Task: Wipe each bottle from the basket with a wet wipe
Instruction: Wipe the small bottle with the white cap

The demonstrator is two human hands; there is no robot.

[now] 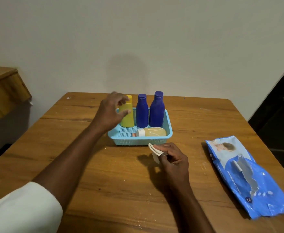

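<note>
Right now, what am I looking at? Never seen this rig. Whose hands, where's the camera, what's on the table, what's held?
There is no machine: a person wears one wide-angle camera on the head, looking forward and down at their own bare hands.

On the wooden table stands a light blue basket holding a yellow bottle and two dark blue bottles upright, plus a pale bottle lying on its side. A blue wet wipe pack lies to the right.

The left hand is open, reaching at the yellow bottle. The right hand pinches a folded wet wipe.
</note>
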